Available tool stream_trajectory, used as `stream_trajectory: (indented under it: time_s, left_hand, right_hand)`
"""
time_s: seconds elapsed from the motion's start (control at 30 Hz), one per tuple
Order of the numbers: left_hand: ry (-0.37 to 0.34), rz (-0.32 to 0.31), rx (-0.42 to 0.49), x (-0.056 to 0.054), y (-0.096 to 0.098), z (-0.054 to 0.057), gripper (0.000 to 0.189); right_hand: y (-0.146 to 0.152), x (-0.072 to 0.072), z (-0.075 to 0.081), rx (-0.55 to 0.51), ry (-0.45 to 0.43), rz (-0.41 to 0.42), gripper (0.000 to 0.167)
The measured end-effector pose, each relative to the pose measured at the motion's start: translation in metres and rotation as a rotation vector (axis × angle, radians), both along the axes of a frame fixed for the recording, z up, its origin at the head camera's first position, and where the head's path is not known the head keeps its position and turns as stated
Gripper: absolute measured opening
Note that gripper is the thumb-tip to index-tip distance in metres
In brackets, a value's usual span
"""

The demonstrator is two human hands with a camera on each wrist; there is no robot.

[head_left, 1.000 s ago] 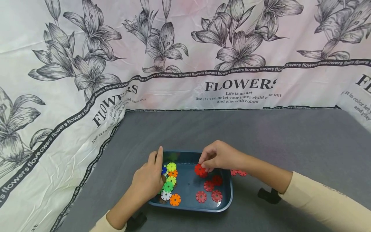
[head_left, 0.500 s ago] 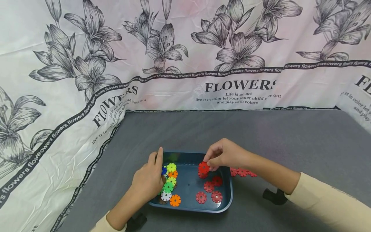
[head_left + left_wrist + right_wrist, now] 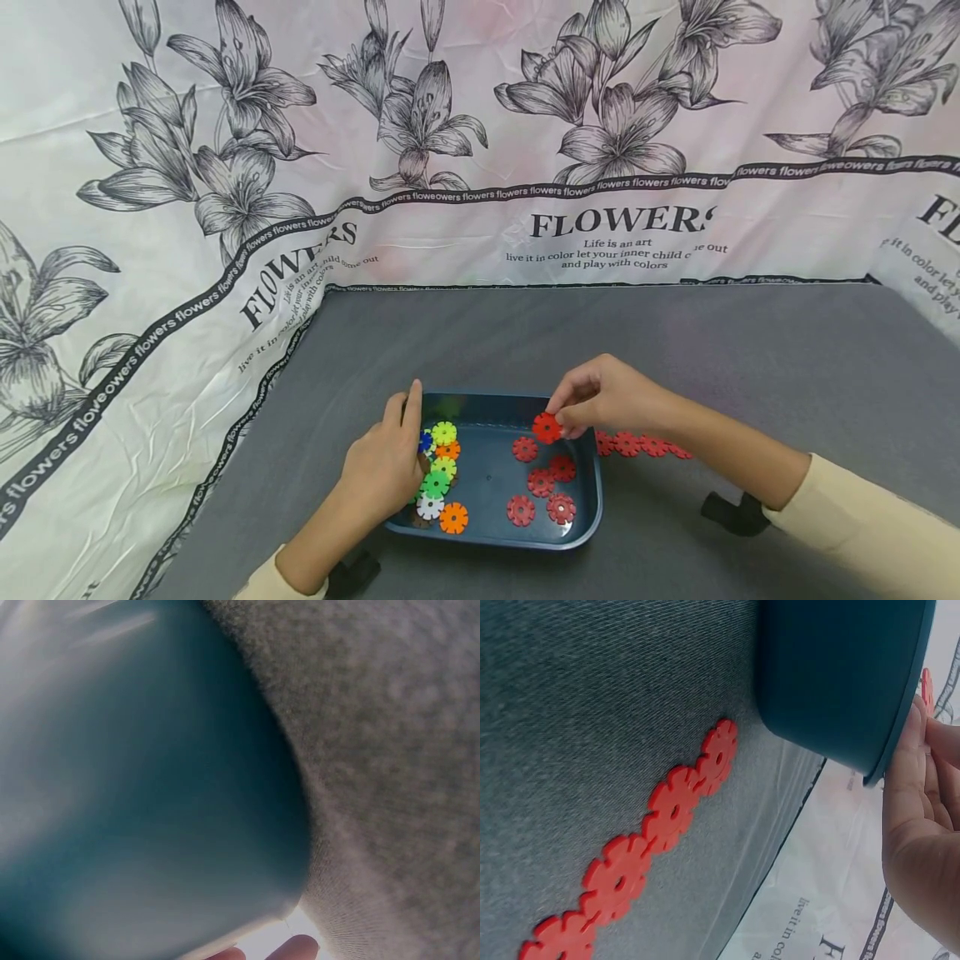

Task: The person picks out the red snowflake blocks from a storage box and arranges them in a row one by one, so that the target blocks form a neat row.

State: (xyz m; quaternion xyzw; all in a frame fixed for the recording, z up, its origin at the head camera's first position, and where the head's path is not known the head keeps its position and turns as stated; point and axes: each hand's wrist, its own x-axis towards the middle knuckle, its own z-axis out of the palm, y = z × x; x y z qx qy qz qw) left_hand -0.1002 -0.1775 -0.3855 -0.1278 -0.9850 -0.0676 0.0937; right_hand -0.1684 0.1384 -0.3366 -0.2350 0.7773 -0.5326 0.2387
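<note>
In the head view a dark blue tray point(image 3: 491, 537) stands on the grey surface. My left hand point(image 3: 386, 467) grips its left rim, index finger pointing away; in the left wrist view the tray's wall point(image 3: 172, 787) fills much of the picture, two fingertips point(image 3: 294, 949) at the bottom. My right hand point(image 3: 611, 400) pinches a bright red notched plastic disc point(image 3: 547, 427) between thumb and fingers over the tray's far right corner. Below it, several darker red discs point(image 3: 541, 482) lie apart inside the tray. In the right wrist view the right hand point(image 3: 919, 802) is close beside the tray rim.
Several yellow, green, orange, white and blue discs point(image 3: 437, 482) cluster along the tray's left side, partly behind the left hand. Outside the tray to the right, a row of red discs joined edge to edge point(image 3: 617, 877) lies on the grey cloth point(image 3: 787, 358). A flower-print curtain point(image 3: 615, 225) hangs behind.
My right hand has moved right with the red disc, baring another red disc in the tray and more of the joined row under the arm. My left hand has stayed in place.
</note>
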Motion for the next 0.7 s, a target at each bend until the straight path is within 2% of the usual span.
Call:
stream_trajectory:
  time_s: [0.37,0.7]
  left_hand:
    - [-0.008,0.004,-0.001,0.0,0.001,0.0,0.086]
    - [-0.031,0.015,0.006,0.001,0.001,0.001,0.085]
  right_hand:
    - [0.024,0.004,-0.001,0.019,0.029,-0.037,0.013]
    - [0.05,0.008,-0.002,-0.032,0.023,-0.061,0.018]
